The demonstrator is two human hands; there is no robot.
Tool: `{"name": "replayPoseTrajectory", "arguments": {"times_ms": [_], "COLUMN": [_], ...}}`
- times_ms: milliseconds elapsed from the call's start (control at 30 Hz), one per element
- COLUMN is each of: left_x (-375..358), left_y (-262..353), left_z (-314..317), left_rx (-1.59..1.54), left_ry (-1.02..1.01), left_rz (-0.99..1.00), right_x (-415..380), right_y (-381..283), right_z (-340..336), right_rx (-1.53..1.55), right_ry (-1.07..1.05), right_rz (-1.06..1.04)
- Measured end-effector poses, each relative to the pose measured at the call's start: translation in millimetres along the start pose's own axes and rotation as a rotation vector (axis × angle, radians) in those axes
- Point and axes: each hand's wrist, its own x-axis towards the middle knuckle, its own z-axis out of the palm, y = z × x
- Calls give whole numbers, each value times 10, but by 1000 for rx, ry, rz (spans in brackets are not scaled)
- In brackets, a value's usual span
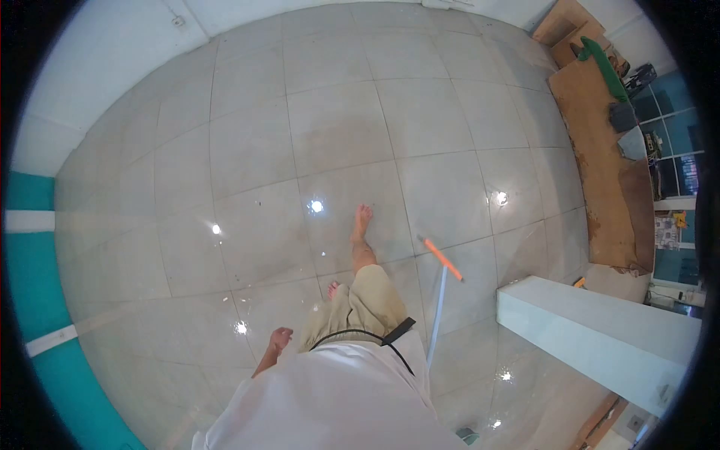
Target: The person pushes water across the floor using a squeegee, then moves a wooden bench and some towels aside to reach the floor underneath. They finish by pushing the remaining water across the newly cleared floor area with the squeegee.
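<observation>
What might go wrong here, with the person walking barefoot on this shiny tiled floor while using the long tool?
The glossy floor may be wet, so the bare foot could slip. The orange squeegee head lies close to that foot and might trip it. The hand on the handle is hidden; only the left hand shows, swinging free, holding nothing.

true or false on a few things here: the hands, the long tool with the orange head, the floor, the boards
1. The left hand holds the long tool. False: it hangs free, holding nothing.
2. The tool's orange head rests on the tiled floor. True.
3. The right hand is plainly in view. False: it is out of sight; only the pale pole runs down beside the person's body.
4. The person is barefoot. True: a bare foot steps forward.
5. The brown boards lie along the left wall. False: they lie at the right.
</observation>
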Motion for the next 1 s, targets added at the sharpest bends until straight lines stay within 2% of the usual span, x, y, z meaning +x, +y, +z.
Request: {"name": "replayPoseTrajectory", "arguments": {"times_ms": [33,100,133,233,267,333,367,400,433,467,567,700,833,1000], "left_x": [49,138,145,266,293,354,360,349,346,330,341,580,1035,1831], "left_y": [388,1030,1329,2114,2249,2429,2505,2555,2625,2667,2542,2522,2960,3965], "left_z": [17,9,-9,-159,-260,-446,-491,-483,-510,-561,-516,-395,-488,-966], "left_rx": [10,45,56,-101,-147,-198,-202,-204,-195,-181,-278,21,217,191], "left_ry": [-1,43,44,121,155,234,275,272,305,336,250,141,58,47], "left_rz": [2,169,170,276,274,216,162,156,86,16,-9,-48,-37,43], "right_x": [74,271,453,1173,1536,2234,2253,2394,2608,2796,3167,3236,3129,2984], "right_y": [-217,-743,-1085,-2447,-2988,-3900,-4516,-4997,-5347,-5683,-6533,-7683,-8390,-9009], "right_z": [-20,-100,-141,-379,-438,-598,-925,-1151,-1245,-1354,-1619,-1886,-2122,-2075], "right_rx": [12,42,58,194,247,297,290,159,196,220,266,366,515,606], "right_ry": [14,47,64,83,119,256,230,236,332,295,304,211,120,122], "right_rz": [-19,-63,-92,-132,-77,-232,-249,-220,-304,-297,-372,-262,-225,-191]}}
